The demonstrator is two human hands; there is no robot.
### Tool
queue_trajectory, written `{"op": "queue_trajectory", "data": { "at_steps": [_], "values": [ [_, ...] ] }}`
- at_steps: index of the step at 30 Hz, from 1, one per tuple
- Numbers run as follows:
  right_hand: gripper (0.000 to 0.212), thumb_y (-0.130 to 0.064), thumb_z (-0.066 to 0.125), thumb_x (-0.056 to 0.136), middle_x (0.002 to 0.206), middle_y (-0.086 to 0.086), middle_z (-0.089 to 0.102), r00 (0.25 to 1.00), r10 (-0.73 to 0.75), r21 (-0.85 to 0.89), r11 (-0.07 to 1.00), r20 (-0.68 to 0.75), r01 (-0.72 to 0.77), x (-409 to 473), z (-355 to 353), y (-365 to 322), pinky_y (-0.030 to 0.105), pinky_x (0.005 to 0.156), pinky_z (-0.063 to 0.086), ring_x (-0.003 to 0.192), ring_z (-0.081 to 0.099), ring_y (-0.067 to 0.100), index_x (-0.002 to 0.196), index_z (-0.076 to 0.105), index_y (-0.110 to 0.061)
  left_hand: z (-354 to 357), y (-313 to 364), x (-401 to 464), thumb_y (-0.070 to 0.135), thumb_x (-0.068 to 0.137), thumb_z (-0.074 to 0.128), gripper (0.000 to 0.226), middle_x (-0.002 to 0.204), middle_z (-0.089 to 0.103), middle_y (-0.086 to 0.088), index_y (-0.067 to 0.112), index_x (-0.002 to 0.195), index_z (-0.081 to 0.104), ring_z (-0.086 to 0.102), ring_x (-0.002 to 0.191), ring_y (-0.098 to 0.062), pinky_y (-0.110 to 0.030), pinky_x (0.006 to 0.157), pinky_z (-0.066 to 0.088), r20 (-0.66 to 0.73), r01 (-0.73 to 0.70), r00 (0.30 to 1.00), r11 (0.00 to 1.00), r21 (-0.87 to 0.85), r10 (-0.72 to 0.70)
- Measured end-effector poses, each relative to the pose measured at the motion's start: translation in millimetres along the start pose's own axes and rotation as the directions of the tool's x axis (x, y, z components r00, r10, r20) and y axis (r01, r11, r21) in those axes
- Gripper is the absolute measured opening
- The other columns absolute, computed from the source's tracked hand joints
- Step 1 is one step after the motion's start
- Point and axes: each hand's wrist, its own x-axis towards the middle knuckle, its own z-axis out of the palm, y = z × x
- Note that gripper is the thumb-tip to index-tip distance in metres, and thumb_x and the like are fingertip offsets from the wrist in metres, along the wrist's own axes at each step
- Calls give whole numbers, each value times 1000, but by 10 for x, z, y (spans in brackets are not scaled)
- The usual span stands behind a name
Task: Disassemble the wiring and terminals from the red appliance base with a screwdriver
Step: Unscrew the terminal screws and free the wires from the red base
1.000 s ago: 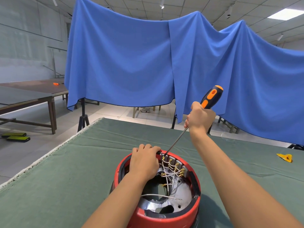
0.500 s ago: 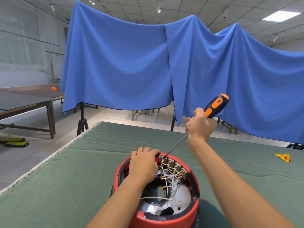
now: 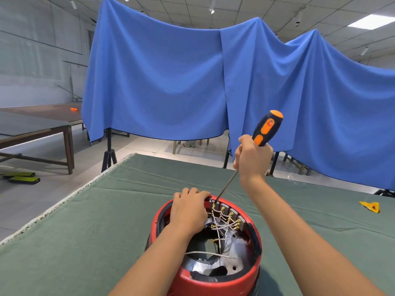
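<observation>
Blue cloth (image 3: 171,82) hangs behind the green-covered counter (image 3: 85,231). Near its front edge sits the red appliance base (image 3: 255,248), open side up. Left hand (image 3: 189,212) rests on the far rim, fingers curled over it. Right hand (image 3: 253,155) grips the screwdriver (image 3: 266,128), fingers wrapped round the handle, tip down at the brass terminals (image 3: 230,214) and white wires (image 3: 220,227).

We see a blue cloth (image 3: 171,82) draped on stands across the room from ten to three o'clock. Beneath it runs a pale tiled floor (image 3: 53,193). A dark wooden bench (image 3: 36,129) stands at nine o'clock before a grey wall (image 3: 32,50). A panelled ceiling (image 3: 245,7) carries a lit panel (image 3: 372,21) at two o'clock.
</observation>
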Motion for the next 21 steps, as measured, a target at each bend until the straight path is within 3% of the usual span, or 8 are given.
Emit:
{"op": "queue_trajectory", "data": {
  "at_steps": [4, 12, 17, 21],
  "values": [
    [29, -6, 51, 78, 42, -4, 27, 972, 212, -4, 977, -104, -214, 345, 33, 57, 18, 40, 22, 36, 21, 13, 60, 32, -17, 12, -17, 19, 17, 91, 49, 52, 135, 48, 4, 33, 140, 39, 38, 123, -20, -34, 102, 26, -2, -5, 1000, 1000, 1, 5],
    [17, -5, 49, 72, 40, -2, 31, 871, 413, 75, 910, -265, -409, 668, -122, 277, 14, 37, 20, 29, 21, 12, 65, 37, -14, 34, -39, 43, 14, 90, 48, 53, 135, 49, 8, 35, 139, 41, 39, 122, -18, -34, 100, 27, -21, 2, 1000, 1000, -17, -2],
    [21, -2, 46, 74, 38, -4, 26, 840, 467, 152, 884, -277, -441, 684, -270, 354, 14, 37, 17, 30, 16, 11, 65, 33, -16, 30, -40, 39, 10, 88, 44, 56, 134, 50, 8, 35, 138, 42, 40, 121, -18, -34, 99, 27, -21, 2, 1000, 999, -35, -3],
    [25, -5, 51, 75, 38, -5, 26, 909, 369, 206, 921, -194, -330, 567, -256, 250, 16, 36, 17, 32, 18, 12, 65, 32, -17, 22, -38, 47, 13, 89, 45, 53, 133, 51, 8, 35, 137, 43, 40, 120, -17, -34, 99, 27, -18, 10, 1000, 999, -41, -11]
  ]
}}
